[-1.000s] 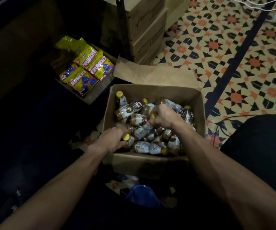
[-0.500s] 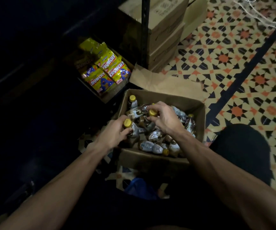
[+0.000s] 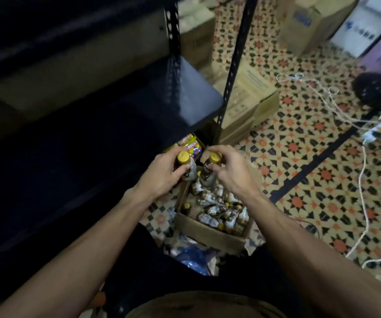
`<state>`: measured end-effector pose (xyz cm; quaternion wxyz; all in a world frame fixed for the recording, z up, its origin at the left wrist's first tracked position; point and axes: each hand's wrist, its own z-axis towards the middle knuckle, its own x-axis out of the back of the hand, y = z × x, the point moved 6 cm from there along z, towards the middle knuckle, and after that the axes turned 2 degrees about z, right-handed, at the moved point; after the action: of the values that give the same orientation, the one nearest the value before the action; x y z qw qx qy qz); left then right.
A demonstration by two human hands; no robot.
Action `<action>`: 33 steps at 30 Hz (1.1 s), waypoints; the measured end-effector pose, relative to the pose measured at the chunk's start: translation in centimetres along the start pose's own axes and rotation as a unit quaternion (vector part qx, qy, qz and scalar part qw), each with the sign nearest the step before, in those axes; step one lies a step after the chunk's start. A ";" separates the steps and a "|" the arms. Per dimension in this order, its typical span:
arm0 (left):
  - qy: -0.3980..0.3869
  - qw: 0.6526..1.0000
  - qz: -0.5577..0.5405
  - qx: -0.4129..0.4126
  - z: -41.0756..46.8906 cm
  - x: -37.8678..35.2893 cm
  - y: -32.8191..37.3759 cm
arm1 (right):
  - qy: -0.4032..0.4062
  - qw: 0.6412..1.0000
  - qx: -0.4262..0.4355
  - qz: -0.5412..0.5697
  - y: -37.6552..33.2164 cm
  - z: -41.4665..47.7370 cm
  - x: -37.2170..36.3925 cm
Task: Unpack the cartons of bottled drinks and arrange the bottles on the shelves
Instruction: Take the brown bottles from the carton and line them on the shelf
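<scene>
The left hand (image 3: 162, 174) grips a bottle (image 3: 183, 158) just under its yellow cap. The right hand (image 3: 229, 172) pinches a second bottle (image 3: 208, 174) by the neck. Both are held close together above the carton (image 3: 208, 234), where the other bottles (image 3: 219, 208) lie jumbled. The shelf (image 3: 185, 95) sits just beyond the hands. The neck pinch looks light, so that bottle may slip. In this dimness either could clip the shelf edge or its post (image 3: 235, 72).
</scene>
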<state>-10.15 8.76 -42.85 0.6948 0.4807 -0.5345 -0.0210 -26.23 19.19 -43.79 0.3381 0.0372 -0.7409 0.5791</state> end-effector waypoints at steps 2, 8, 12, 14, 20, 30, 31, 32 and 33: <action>0.022 1.000 -0.005 0.005 -0.7 4.8 3.5 | 0.005 1.000 0.011 0.020 -5.1 -0.2 2.4; 0.065 0.997 0.010 0.039 -2.4 15.2 11.0 | -0.003 0.995 0.044 0.094 -16.0 0.0 7.1; 0.094 0.995 0.035 0.021 -3.6 20.5 14.9 | 0.025 0.983 0.087 0.159 -22.2 -0.1 9.4; 0.113 0.992 0.045 0.017 -4.1 22.8 16.0 | 0.037 0.975 0.113 0.187 -25.0 -0.2 10.1; 0.191 0.980 0.046 0.014 -6.4 28.5 17.2 | 0.036 0.959 0.186 0.213 -31.8 -0.9 10.3; 0.271 0.957 0.106 0.020 -9.7 38.8 18.4 | -0.001 0.934 0.278 0.226 -41.7 0.0 7.5; 0.270 0.955 0.124 0.021 -10.0 39.7 18.5 | -0.009 0.931 0.289 0.225 -42.9 0.1 7.0; 0.268 0.953 0.143 0.022 -10.2 40.5 18.6 | -0.016 0.928 0.294 0.227 -43.7 0.4 6.7; 0.265 0.950 0.163 0.024 -10.3 41.3 18.7 | -0.022 0.926 0.299 0.229 -44.5 0.6 6.4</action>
<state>6.30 3.03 0.30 0.7933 0.3919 -0.4029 0.2340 -11.53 6.24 -3.29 0.1527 -0.0211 -0.5291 0.8344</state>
